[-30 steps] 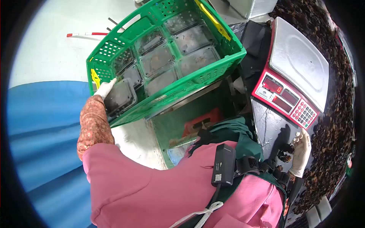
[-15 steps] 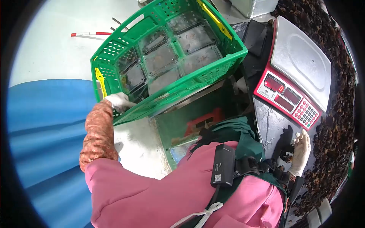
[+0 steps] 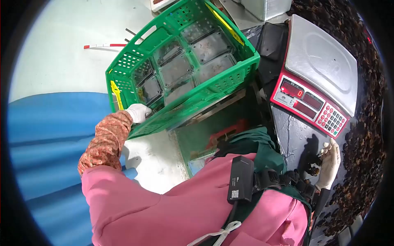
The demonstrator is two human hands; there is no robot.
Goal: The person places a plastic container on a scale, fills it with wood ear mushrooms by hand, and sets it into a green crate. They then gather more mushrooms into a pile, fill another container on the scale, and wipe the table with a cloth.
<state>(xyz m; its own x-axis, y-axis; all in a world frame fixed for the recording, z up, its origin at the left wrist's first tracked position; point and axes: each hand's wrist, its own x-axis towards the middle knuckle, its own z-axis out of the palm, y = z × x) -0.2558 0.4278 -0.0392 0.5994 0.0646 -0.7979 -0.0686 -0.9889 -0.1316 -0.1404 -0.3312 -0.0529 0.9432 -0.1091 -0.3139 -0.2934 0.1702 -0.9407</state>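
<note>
Your surface right of the green crate [image 3: 193, 88] is a grey, wrinkled covering [image 3: 289, 135], with a broad spread of dark brown pieces [image 3: 365, 143] along its far right. Left of the crate lies a pale floor [image 3: 61, 53], and below that a blue expanse [image 3: 49, 143]. One red-and-white strip [image 3: 104, 45] crosses the pale area, left of the crate.

You have one crate, tilted in your view, with two yellow handles, one [image 3: 116, 95] at its left end and one [image 3: 225, 22] at its right. Inside it you can count at least eight clear containers [image 3: 176, 69]; your left hand and the near wall cover part of the close corner.

One red scale [image 3: 314, 76] sits right of the crate, its display showing 0, and one black flat item [image 3: 271, 41] lies between them.

Your gloved left hand [image 3: 138, 112] reaches over the crate's near-left corner, fingers hidden, so I cannot tell what it pinches. Your gloved right hand [image 3: 329, 164], well right of the crate, has its fingers bent beside a small dark clump [image 3: 314, 164]; I cannot tell whether they grip it.
</note>
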